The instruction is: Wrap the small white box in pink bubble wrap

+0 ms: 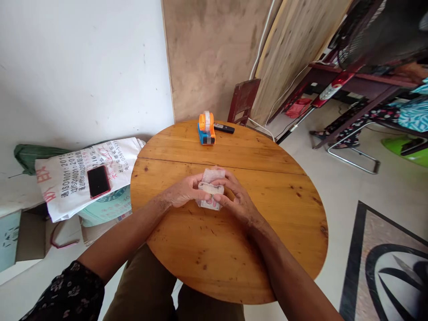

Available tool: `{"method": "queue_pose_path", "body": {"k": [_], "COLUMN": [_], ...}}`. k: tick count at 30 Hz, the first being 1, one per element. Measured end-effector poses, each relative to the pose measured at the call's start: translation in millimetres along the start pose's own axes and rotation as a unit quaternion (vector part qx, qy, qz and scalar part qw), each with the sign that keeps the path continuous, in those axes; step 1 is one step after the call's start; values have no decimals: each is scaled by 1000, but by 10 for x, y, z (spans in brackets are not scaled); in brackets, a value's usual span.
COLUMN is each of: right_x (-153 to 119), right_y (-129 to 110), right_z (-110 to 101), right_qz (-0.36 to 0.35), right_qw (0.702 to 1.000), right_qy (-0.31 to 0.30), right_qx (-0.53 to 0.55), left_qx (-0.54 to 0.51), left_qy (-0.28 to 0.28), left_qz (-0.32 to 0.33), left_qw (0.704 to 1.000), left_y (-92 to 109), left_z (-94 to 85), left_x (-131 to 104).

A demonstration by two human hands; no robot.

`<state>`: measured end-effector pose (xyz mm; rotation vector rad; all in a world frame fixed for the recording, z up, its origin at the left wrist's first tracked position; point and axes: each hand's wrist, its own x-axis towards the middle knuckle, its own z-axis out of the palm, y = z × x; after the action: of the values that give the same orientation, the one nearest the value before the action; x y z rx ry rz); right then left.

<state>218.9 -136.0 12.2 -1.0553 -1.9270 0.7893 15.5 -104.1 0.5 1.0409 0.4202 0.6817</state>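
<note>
Over the middle of the round wooden table (pixel 187 249), a small whitish packet (pixel 211 189) wrapped in translucent plastic is held between both hands. Some dark and reddish print shows on its lower part; what is inside cannot be made out. My left hand (pixel 185 191) grips its left side, thumb laid across the front. From the right, my right hand (pixel 237 196) closes on it with the thumb in front and fingers curled over the top. A loose flap of the wrap stands up behind the fingers.
An orange and blue tape dispenser (pixel 206 129) stands at the table's far side beside a black pen-like device (pixel 224 128). On the left, a phone (pixel 98 181) lies on a white printed sack (pixel 73 169). A chair (pixel 244 100) stands behind; a seated person (pixel 381 113) is at right.
</note>
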Motion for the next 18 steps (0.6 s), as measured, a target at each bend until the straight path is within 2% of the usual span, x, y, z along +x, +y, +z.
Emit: {"method": "queue_pose_path", "body": {"k": [3, 6, 9, 12, 14, 18], "right_x": [5, -9, -33, -44, -41, -21], "right_y": [-20, -13, 14, 45, 51, 18], "right_z": [18, 46, 56, 25, -6, -30], "right_qz": [-7, -23, -17, 22, 54, 77], "right_qw": [1000, 1000, 997, 990, 990, 995], "right_qy": [-9, 7, 70, 138, 124, 50], "right_qx": [13, -4, -10, 27, 49, 36], "left_qx": [-8, -31, -56, -60, -53, -27], "left_qy": [7, 16, 42, 57, 64, 67], "left_qz": [-13, -21, -25, -27, -23, -6], "left_qw": [1000, 999, 997, 996, 996, 997], "left_y": [-5, -7, -2, 5, 6, 0], "left_z": [-1, -1, 17, 39, 45, 36], "left_x": [-2, 5, 14, 20, 22, 22]}}
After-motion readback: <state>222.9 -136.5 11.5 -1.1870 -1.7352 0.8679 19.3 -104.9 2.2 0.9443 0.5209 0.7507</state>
